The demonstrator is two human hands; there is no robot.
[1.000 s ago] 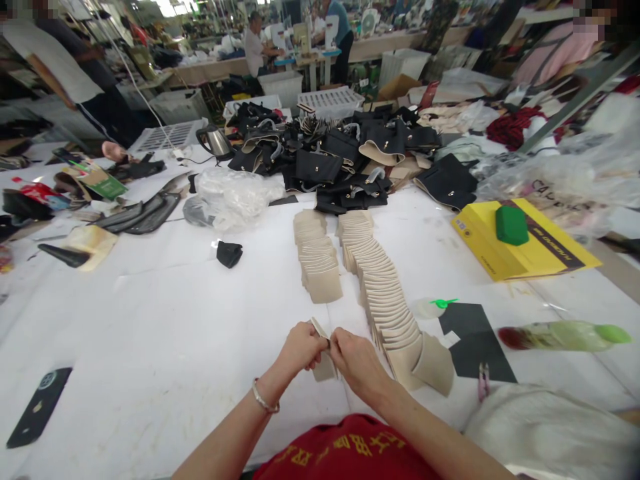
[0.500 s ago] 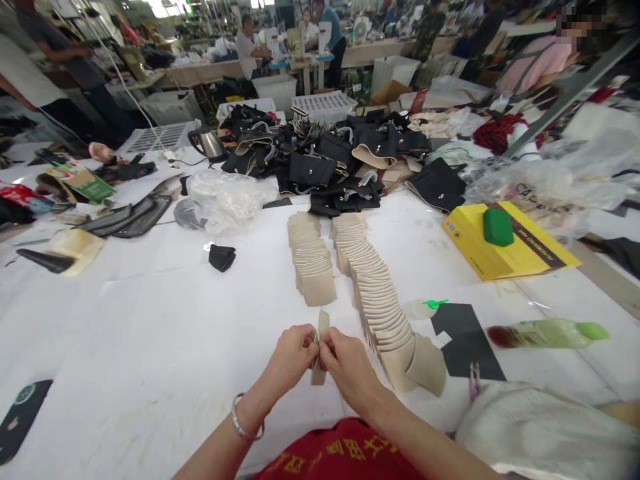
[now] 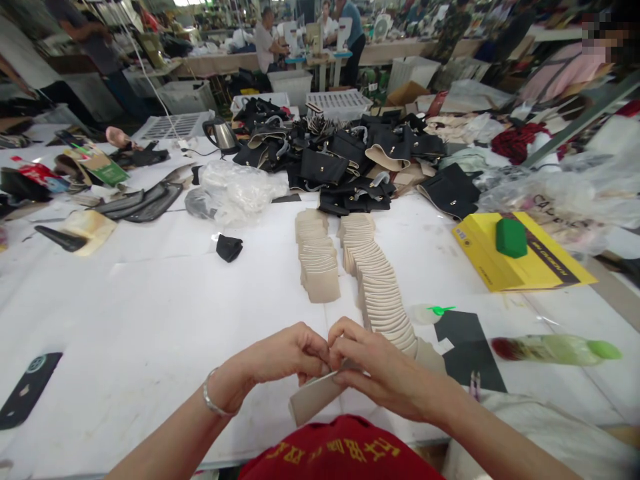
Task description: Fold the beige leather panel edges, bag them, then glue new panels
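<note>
Both hands were gripping one beige piece (image 3: 314, 401), which was held up on the wearer's side of the long beige row (image 3: 381, 287), a little left of that row's near end. The left hand (image 3: 296, 352) had its fingers bent in against the piece's upper edge, and the right hand (image 3: 373, 363) pinched the same edge between thumb and fingers; the fingertips of the two hands met or nearly met there. The long row lay on the white-covered table (image 3: 165, 320) as overlapping pieces in a curving line, with a shorter beige row (image 3: 318, 260) just left of it. Beyond the long row's far end was a heap of black bags (image 3: 323, 167). To its right lay a dark sheet (image 3: 465, 343), then a bottle (image 3: 550, 349) on its side; farther off on that side was a yellow box (image 3: 480, 259) bearing a green block (image 3: 511, 238). Well left of the row sat a small black piece (image 3: 229, 248).
</note>
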